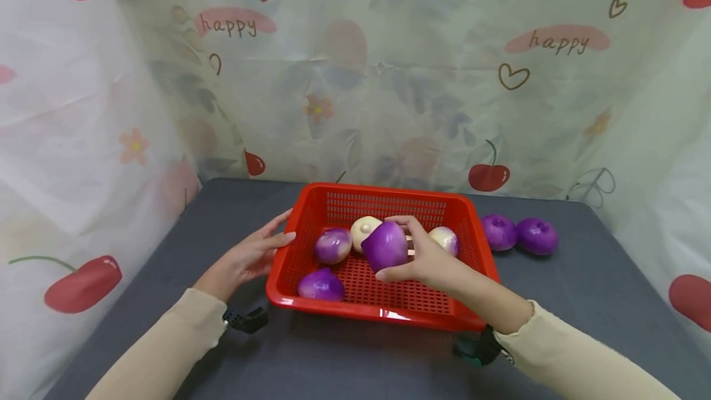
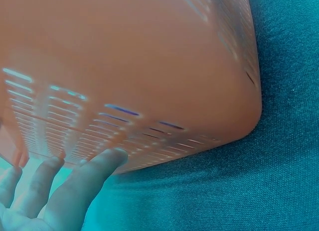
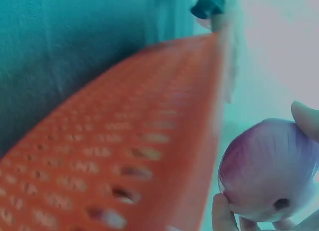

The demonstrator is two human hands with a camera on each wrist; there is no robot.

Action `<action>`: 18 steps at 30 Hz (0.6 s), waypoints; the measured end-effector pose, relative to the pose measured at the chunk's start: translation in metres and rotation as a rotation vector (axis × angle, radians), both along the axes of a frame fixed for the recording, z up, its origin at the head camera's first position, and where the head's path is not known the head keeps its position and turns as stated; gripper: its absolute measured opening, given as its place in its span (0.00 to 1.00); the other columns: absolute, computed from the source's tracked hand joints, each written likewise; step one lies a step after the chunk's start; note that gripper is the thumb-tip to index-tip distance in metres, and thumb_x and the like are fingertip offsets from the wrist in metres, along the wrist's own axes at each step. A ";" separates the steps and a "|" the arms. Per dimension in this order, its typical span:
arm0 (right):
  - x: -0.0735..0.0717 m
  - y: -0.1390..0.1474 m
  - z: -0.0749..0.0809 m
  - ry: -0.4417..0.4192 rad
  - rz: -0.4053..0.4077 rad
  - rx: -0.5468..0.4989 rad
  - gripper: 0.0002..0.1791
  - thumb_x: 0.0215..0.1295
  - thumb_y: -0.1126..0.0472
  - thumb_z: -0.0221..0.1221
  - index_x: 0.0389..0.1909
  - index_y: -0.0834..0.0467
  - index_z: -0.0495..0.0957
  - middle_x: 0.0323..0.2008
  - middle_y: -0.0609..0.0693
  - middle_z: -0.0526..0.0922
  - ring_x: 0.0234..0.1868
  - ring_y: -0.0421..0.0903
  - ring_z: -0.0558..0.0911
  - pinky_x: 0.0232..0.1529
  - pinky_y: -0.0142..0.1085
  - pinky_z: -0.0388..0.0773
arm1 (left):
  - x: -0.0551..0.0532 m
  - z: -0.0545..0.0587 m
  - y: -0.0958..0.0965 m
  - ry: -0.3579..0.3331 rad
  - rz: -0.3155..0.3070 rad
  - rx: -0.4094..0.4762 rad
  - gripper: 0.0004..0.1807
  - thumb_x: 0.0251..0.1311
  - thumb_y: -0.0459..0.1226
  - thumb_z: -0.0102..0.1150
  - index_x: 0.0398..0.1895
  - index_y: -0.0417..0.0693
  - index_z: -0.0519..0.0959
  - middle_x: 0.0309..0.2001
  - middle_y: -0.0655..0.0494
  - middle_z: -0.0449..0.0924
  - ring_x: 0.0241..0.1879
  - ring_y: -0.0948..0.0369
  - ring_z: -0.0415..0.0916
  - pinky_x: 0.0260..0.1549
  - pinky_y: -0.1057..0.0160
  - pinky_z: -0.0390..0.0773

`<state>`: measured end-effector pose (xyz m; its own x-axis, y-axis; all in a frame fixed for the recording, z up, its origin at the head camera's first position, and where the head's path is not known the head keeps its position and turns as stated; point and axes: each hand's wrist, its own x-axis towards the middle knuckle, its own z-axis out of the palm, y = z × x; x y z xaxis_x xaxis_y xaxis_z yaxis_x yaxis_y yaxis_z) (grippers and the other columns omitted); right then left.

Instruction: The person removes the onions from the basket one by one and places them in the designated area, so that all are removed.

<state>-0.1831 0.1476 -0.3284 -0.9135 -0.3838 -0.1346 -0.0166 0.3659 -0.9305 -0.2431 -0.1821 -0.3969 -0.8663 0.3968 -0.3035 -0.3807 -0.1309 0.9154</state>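
A red plastic basket with slotted walls stands on the dark table in the head view. My left hand is at its left side, thumb by the rim, and nearly straight fingers touch the slotted outer wall. Above the basket, my right hand holds a glossy purple onion between thumb and fingers. The right wrist view shows a dark spot on this onion. Inside the basket lie a purple-and-white onion, a cream onion, a purple onion and a pale onion.
Two purple onions, a left one and a right one, lie side by side on the table to the right of the basket. A printed curtain hangs behind the table and along both sides.
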 end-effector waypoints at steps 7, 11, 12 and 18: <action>0.001 0.034 0.027 0.065 -0.059 -0.029 0.48 0.53 0.61 0.71 0.68 0.54 0.49 0.64 0.60 0.61 0.65 0.60 0.69 0.54 0.43 0.78 | 0.000 0.000 0.001 0.005 -0.002 -0.002 0.39 0.69 0.40 0.54 0.76 0.73 0.47 0.73 0.43 0.56 0.61 0.43 0.72 0.50 0.45 0.78; 0.000 0.057 0.039 0.092 -0.112 -0.047 0.48 0.57 0.60 0.68 0.69 0.55 0.46 0.64 0.61 0.57 0.65 0.60 0.68 0.53 0.38 0.76 | 0.000 0.000 0.001 0.005 -0.010 0.005 0.38 0.69 0.40 0.52 0.76 0.72 0.47 0.73 0.41 0.55 0.61 0.43 0.73 0.50 0.45 0.78; -0.001 0.063 0.041 0.101 -0.127 -0.051 0.47 0.58 0.60 0.67 0.69 0.55 0.45 0.64 0.61 0.57 0.64 0.58 0.68 0.53 0.36 0.76 | 0.000 0.000 0.001 0.005 -0.009 0.005 0.38 0.69 0.40 0.52 0.76 0.72 0.46 0.73 0.42 0.56 0.61 0.43 0.72 0.50 0.45 0.78; -0.015 0.105 0.048 0.128 -0.205 -0.163 0.37 0.63 0.62 0.63 0.64 0.50 0.49 0.61 0.50 0.64 0.57 0.42 0.72 0.49 0.26 0.78 | 0.001 -0.001 0.001 -0.003 0.011 0.007 0.39 0.68 0.40 0.54 0.75 0.74 0.47 0.72 0.45 0.57 0.63 0.42 0.70 0.50 0.45 0.78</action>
